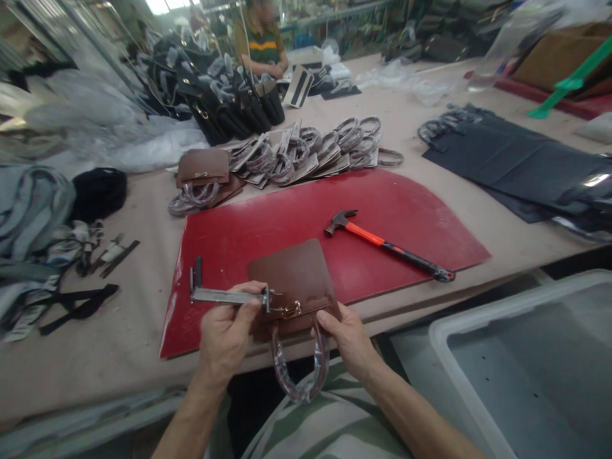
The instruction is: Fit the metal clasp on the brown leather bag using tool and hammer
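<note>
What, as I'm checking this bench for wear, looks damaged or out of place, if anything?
The flat red board has a whitish, scuffed-looking left edge, odd against its red surface. The orange-handled metal claw hammer lies slanted across it, handle end slightly past the near edge.

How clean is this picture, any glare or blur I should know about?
In the head view, the hammer and brown bag look fairly clear, and the bag's plastic-wrapped handle glints; at the head view's top, a bright patch is washed out and the background soft; at its right, the dark pile smears toward the edge.
</note>
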